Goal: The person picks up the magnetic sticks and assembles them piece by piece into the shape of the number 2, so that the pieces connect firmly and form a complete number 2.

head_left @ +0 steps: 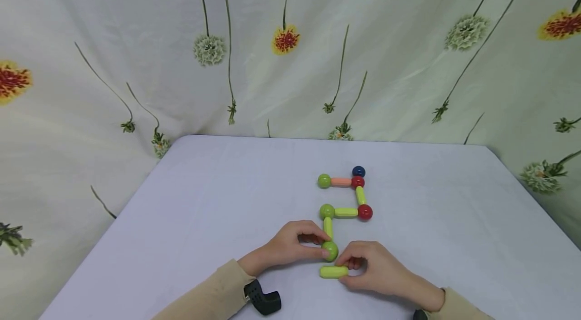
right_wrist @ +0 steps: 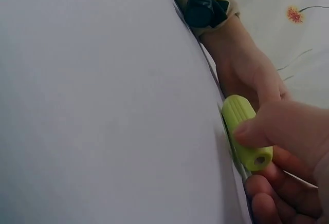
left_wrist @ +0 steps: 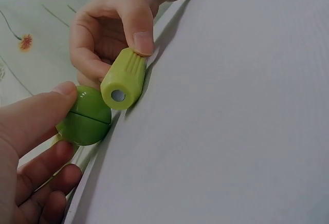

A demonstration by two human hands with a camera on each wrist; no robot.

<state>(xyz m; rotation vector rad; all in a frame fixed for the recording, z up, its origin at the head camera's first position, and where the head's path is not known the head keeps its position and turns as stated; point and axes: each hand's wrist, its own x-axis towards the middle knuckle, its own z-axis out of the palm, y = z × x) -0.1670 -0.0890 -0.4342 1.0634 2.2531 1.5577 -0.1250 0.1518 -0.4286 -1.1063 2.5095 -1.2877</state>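
My left hand (head_left: 292, 243) pinches a green ball (head_left: 330, 251) between thumb and fingers, at the near end of a chain of magnetic rods and balls lying on the table. Just below that ball, my right hand (head_left: 376, 269) grips the right end of a yellow-green magnetic rod (head_left: 333, 272). In the left wrist view, a round metal tip shows on this rod (left_wrist: 123, 80), close beside the seamed green ball (left_wrist: 85, 116). The right wrist view shows my thumb pressed on the ribbed rod (right_wrist: 247, 131).
Beyond my hands the chain zigzags through another green ball (head_left: 327, 211), a red ball (head_left: 365, 212), a second red ball (head_left: 358, 182), an orange rod (head_left: 341, 181) and a dark blue ball (head_left: 358, 171). A white cloth (head_left: 204, 183) covers the table; a flower-print curtain (head_left: 272, 83) hangs behind.
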